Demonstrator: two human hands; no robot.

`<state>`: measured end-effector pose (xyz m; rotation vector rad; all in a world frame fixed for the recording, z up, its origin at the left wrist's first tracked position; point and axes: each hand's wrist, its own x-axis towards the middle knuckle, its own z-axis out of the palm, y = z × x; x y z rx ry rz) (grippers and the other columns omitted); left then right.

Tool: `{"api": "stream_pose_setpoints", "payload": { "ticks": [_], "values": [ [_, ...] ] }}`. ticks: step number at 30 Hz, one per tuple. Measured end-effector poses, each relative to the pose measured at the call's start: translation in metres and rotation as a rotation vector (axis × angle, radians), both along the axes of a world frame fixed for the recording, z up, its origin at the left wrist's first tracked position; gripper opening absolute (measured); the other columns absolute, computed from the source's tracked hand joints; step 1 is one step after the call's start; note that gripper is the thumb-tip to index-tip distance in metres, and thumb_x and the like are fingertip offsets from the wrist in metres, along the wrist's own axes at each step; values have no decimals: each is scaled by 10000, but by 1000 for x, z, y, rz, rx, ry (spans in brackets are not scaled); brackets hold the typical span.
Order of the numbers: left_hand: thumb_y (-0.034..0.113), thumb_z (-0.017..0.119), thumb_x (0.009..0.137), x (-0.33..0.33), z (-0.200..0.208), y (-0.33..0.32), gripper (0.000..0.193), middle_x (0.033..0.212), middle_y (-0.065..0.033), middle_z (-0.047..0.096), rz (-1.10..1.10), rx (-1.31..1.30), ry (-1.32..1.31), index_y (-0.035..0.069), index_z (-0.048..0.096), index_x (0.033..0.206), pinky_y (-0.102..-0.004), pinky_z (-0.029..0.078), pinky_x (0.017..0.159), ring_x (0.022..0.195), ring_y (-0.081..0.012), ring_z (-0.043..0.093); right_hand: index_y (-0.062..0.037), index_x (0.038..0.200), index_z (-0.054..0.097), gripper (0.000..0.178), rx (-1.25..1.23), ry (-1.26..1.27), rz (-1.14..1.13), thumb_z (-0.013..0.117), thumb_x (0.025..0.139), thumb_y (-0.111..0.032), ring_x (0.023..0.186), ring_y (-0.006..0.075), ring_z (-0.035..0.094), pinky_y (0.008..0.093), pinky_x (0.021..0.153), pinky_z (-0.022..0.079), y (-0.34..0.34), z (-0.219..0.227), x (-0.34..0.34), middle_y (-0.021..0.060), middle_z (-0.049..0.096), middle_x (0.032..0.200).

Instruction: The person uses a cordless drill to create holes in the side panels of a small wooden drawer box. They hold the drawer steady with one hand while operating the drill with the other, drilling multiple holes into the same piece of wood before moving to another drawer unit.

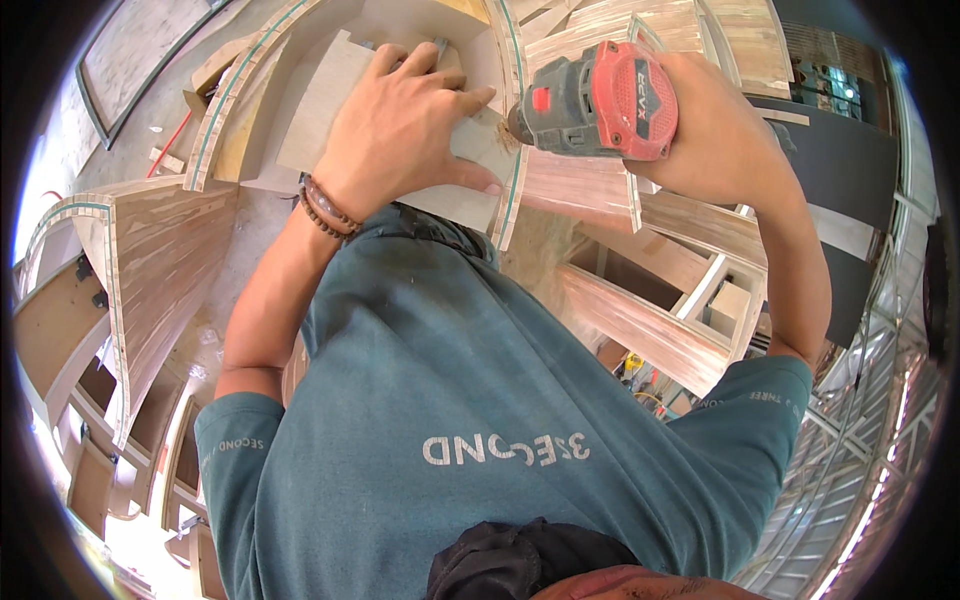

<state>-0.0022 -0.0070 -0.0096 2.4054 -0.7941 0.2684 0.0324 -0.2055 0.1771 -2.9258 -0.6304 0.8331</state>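
My right hand (pixel 710 130) is wrapped around a red and black power drill (pixel 603 103). The drill's nose points left and meets the edge strip of a curved wooden cabinet panel (pixel 517 75), where brown shavings cling. Left of it, my left hand (pixel 405 125) lies with fingers spread over a pale flat board (pixel 318 115) inside the cabinet. Its thumb stretches toward the same edged panel, and its fingertips lie over the board's far part. Whether a bit is fitted in the drill is hidden at the contact point.
Another curved wooden panel (pixel 175 270) with an edged rim stands at the left. To the right sits an open wooden cabinet frame (pixel 655 310). More wood-faced panels (pixel 750 40) are stacked at the far right. A red cord (pixel 170 145) runs across the floor at the upper left.
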Motion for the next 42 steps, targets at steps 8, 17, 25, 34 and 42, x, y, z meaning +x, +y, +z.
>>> {"api": "stream_pose_setpoints", "payload": {
  "ticks": [8,17,25,34,42],
  "values": [
    [625,838,521,-2,7,1,843,1013,-23,712,60,30,66,147,752,1210,-361,415,947,1013,-222,559,-32,1175,607,564,-18,-77,-100,821,673,-171,1020,385,609,426,938,478,-22,1,-21,196,648,1018],
    [668,826,539,-4,6,0,833,1030,-33,723,29,24,37,171,760,1204,-348,417,942,1017,-229,557,0,1106,608,524,49,-146,-46,795,635,-131,947,417,602,439,871,489,-27,-6,-27,208,647,950],
    [675,822,555,-5,5,-4,799,1053,-41,726,25,58,6,144,778,1150,-377,402,955,1042,-230,558,3,1041,602,453,93,-160,-71,748,629,-117,925,435,579,463,823,480,-22,-6,-30,224,639,915],
    [770,768,547,-5,2,-6,825,911,0,741,46,80,-31,201,783,1146,-356,417,929,1021,-210,579,21,979,609,383,119,-138,-19,737,648,-122,929,438,573,449,831,484,-24,-12,-28,224,634,888],
    [719,805,551,-11,8,-6,834,973,-13,720,79,72,42,195,764,1199,-370,417,960,1018,-234,573,22,966,613,354,263,-212,15,740,660,-104,856,438,579,435,811,493,-53,-22,-41,229,639,861]
  ]
}}
